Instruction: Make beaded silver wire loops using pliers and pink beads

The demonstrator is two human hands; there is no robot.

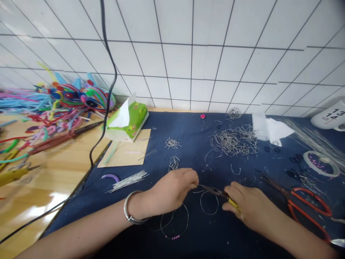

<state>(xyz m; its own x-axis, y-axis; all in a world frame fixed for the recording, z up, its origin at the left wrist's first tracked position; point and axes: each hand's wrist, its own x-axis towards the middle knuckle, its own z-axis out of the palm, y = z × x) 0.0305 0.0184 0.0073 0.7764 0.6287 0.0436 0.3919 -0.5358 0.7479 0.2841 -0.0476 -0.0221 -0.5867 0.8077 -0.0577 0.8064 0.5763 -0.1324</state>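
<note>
My right hand point(244, 201) is closed around the yellow handle of the pliers point(215, 191), whose jaws point left. Just left of the jaw tips, my left hand point(175, 189) is pinched on a thin wire point(199, 185), and the wire's end meets the jaws. A silver bangle circles the left wrist. Under the pliers a wire ring point(209, 214) lies on the dark blue cloth. Below the left hand is a larger wire loop point(188, 223) with several pink beads point(175, 237). Beyond the left hand sits a small heap of bent wire pieces point(174, 163).
A tangled wire pile point(233, 140) lies at the back right. Red-handled scissors point(309, 208) and a dish of beads point(320, 163) are on the right. Cut wires point(130, 180), a green tissue pack point(129, 120) and a hanging black cable point(110, 90) stand left.
</note>
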